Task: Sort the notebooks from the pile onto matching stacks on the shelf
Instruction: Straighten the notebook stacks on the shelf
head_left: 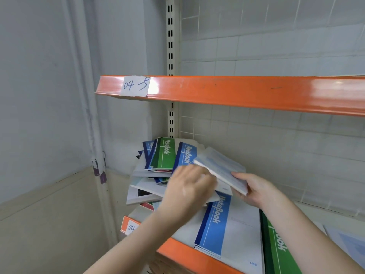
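My right hand (254, 189) grips a pale notebook (222, 171) above the shelf (177, 252); my left hand (187, 186), blurred, reaches into the pile (158, 167). Blue stack (221, 228) and green stack (276, 246) started; most remains unsorted.

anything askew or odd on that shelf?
Yes. The pile at the shelf's back left is a jumble: notebooks fanned at different angles, some tilted, lower ones jutting out leftward. The blue stack and green stack in front lie flat. The right hand holds one notebook tilted.
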A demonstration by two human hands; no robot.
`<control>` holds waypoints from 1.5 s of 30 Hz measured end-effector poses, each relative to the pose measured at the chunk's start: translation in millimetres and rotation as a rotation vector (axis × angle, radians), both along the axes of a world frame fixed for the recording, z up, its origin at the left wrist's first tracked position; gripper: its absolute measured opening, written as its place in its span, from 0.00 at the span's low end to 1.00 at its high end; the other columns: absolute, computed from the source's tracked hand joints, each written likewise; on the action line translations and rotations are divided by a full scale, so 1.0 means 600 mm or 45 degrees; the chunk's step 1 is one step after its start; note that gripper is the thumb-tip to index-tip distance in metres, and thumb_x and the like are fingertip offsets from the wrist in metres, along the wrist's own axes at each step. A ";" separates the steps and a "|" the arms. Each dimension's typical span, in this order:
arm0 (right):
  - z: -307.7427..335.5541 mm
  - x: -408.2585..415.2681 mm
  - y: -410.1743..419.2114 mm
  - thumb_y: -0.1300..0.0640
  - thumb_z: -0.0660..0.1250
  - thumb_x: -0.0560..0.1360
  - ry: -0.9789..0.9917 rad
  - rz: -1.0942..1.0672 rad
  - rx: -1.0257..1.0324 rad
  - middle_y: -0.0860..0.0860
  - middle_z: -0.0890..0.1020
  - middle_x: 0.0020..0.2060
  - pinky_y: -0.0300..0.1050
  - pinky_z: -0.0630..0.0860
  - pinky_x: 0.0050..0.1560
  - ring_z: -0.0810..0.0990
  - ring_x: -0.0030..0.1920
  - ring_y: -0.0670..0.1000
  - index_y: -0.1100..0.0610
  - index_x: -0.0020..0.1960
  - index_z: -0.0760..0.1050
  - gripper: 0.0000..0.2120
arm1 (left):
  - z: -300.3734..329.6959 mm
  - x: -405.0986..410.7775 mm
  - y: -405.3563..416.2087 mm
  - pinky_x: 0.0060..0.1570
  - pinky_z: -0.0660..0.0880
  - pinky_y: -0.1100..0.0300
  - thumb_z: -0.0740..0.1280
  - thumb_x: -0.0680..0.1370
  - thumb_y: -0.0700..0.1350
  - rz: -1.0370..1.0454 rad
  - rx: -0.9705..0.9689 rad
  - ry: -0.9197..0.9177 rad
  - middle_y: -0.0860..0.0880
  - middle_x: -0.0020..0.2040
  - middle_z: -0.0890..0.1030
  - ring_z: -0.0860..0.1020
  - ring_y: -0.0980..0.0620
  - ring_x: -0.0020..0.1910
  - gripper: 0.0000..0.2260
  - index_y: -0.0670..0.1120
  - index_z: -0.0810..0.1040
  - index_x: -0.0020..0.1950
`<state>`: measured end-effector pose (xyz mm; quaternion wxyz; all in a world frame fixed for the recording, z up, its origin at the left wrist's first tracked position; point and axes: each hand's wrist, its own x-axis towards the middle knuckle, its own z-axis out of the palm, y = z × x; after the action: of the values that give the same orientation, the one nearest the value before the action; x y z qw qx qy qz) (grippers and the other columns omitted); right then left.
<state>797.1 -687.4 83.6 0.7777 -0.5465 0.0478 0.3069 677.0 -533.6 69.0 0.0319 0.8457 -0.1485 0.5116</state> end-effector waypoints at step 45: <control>0.037 -0.020 -0.002 0.64 0.63 0.76 -0.249 -0.106 -0.106 0.56 0.76 0.37 0.39 0.76 0.30 0.76 0.36 0.51 0.61 0.43 0.71 0.03 | 0.016 -0.012 0.121 0.63 0.67 0.55 0.61 0.80 0.53 0.641 -0.284 0.628 0.51 0.68 0.73 0.70 0.50 0.67 0.19 0.51 0.70 0.71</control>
<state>785.0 -688.9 105.8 0.7674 -0.6032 0.0070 0.2174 670.1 -461.1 78.5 0.0318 0.9449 0.1331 0.2974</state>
